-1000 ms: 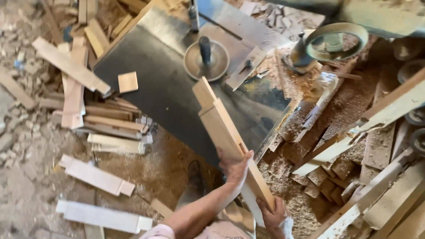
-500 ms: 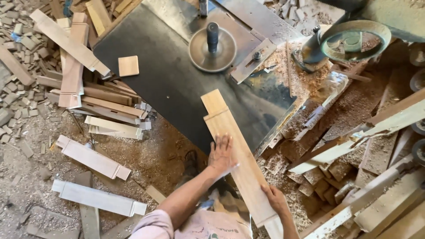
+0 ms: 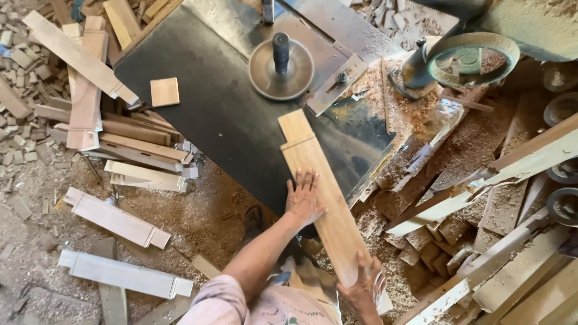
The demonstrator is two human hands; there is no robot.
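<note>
Looking straight down: a long pale wooden board (image 3: pixel 322 198) lies flat on the dark metal machine table (image 3: pixel 217 114), its notched far end pointing toward the round cutter spindle (image 3: pixel 281 63) but stopping short of it, its near end running off the table's near edge. The left hand (image 3: pixel 304 198) is spread flat, fingers fanned, palm pressing on the board's left edge about halfway along. The right hand (image 3: pixel 364 286) wraps the board's near end, fingers curled over it in a grip. A metal fence plate (image 3: pixel 336 84) sits just right of the spindle, and a small square wood offcut (image 3: pixel 164 91) rests on the table's far left part, well apart from the board. Sawdust heaps to the right; a stack of similar notched boards (image 3: pixel 129 150) lies left of the table, more cut pieces (image 3: pixel 117 216) on the floor nearer in.
</note>
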